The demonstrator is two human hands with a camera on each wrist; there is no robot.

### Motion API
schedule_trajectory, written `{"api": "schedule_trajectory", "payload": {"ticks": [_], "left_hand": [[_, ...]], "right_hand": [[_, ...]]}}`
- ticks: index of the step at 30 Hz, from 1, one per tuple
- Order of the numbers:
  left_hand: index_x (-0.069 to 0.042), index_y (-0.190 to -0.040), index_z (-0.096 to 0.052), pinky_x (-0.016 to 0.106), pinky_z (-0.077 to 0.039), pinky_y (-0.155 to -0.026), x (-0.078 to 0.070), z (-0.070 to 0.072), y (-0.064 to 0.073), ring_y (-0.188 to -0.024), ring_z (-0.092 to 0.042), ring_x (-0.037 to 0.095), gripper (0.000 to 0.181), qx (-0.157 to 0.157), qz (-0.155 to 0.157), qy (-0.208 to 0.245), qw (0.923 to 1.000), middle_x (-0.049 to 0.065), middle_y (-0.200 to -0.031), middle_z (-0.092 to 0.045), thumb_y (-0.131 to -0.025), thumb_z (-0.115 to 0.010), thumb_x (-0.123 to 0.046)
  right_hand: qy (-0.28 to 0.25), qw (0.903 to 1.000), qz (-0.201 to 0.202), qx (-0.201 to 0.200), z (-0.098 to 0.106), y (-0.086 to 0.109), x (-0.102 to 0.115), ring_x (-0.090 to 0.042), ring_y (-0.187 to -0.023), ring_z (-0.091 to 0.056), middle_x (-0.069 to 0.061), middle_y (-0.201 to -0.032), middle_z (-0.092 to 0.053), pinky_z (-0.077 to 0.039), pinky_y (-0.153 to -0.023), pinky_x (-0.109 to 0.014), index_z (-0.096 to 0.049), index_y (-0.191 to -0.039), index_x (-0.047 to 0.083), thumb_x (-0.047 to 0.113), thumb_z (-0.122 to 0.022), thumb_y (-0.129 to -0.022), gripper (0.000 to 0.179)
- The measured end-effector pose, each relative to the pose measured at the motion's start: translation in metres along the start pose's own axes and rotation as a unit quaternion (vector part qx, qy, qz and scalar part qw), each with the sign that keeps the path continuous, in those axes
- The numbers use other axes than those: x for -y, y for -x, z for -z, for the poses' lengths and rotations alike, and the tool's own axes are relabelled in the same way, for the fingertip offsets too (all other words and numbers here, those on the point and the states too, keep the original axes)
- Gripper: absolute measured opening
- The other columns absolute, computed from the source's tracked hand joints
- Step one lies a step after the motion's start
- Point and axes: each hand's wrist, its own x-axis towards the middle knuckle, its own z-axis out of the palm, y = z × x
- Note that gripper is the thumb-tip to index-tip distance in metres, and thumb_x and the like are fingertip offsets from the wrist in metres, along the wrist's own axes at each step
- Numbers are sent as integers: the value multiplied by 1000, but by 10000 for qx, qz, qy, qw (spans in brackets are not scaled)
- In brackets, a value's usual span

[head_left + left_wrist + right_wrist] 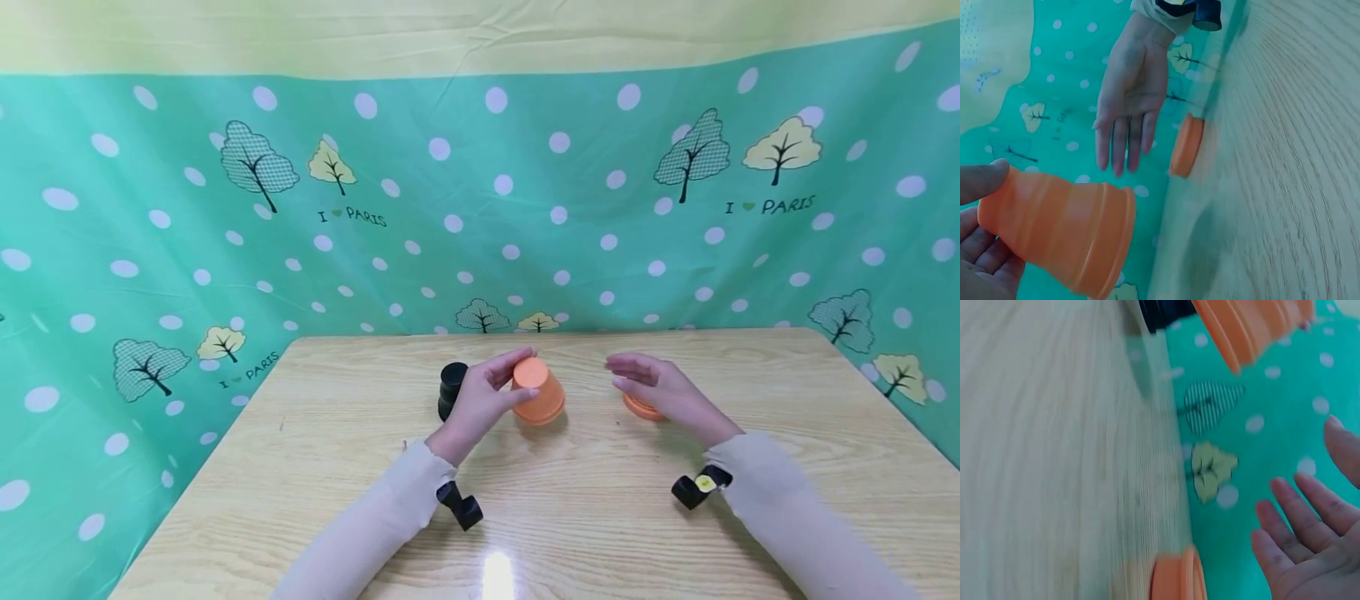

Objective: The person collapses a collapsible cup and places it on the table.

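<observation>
My left hand (480,404) grips an orange stepped cup (542,400) by its narrow base, thumb on one side and fingers on the other. The cup is held upside down, tilted, with its wide rim pointing down toward the table; the left wrist view shows its ringed wall (1066,225). Over to the right, my right hand (667,390) hovers with relaxed fingers apart and an empty palm. Below that hand a low, round orange piece (640,407) lies on the table, partly covered by the hand in the head view.
A black, ringed object (452,385) stands on the wooden table (585,517) just left of my left hand, partly hidden behind it. A green dotted curtain (420,200) with printed trees hangs along the table's back and sides.
</observation>
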Motion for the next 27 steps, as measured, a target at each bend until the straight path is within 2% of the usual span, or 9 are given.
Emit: {"api": "schedule_trajectory", "payload": {"ticks": [4, 9, 12, 17, 22, 27], "left_hand": [[-8, -133, -54, 31, -35, -107, -5, -2, 4, -124, -50, 12, 57, 38, -242, -128, 9996, -2, -131, -57, -79, -75, -6], [-13, -131, -56, 32, -35, -107, -7, -4, 7, -124, -50, 12, 55, 133, -371, -104, 9992, -1, -132, -57, -80, -74, -3], [-13, -131, -56, 31, -35, -107, -8, -5, 9, -124, -49, 12, 55, 190, -510, -85, 9985, 1, -132, -57, -80, -73, -3], [-9, -132, -55, 27, -35, -107, -9, -5, 12, -124, -49, 11, 55, 286, -750, -153, 9967, 1, -131, -58, -81, -73, -3], [-6, -131, -56, 29, -34, -108, -7, -5, 12, -126, -47, 10, 54, 378, -1010, -321, 9936, 3, -131, -58, -80, -73, -2], [-8, -131, -56, 30, -34, -108, -6, -3, 11, -125, -48, 10, 55, 417, -1087, -402, 9924, 2, -131, -58, -80, -74, -3]], "right_hand": [[-33, 10000, -24, 44, -16, -4, 10, -30, -121, -52, -16, -132, -55, -46, -94, -24, -50, -134, 0, 29, -58, -95, 49], [-336, 9993, -55, 144, -33, -8, 18, -28, -119, -54, -17, -129, -57, -48, -93, -26, -50, -133, -2, 27, -61, -93, 50], [-483, 9986, -128, 168, -39, -9, 21, -28, -119, -54, -17, -129, -57, -48, -94, -30, -50, -134, -1, 27, -61, -93, 50], [-748, 9965, -291, 226, -48, -8, 25, -24, -116, -56, -14, -131, -56, -47, -95, -35, -52, -134, 3, 30, -62, -92, 51], [-1221, 9912, -405, 309, -51, -8, 26, -22, -112, -60, -16, -131, -56, -46, -96, -40, -50, -135, 2, 27, -63, -91, 52], [-1490, 9874, -467, 257, -52, -9, 28, -23, -112, -60, -19, -132, -54, -45, -96, -44, -48, -136, 0, 25, -63, -91, 53]]}}
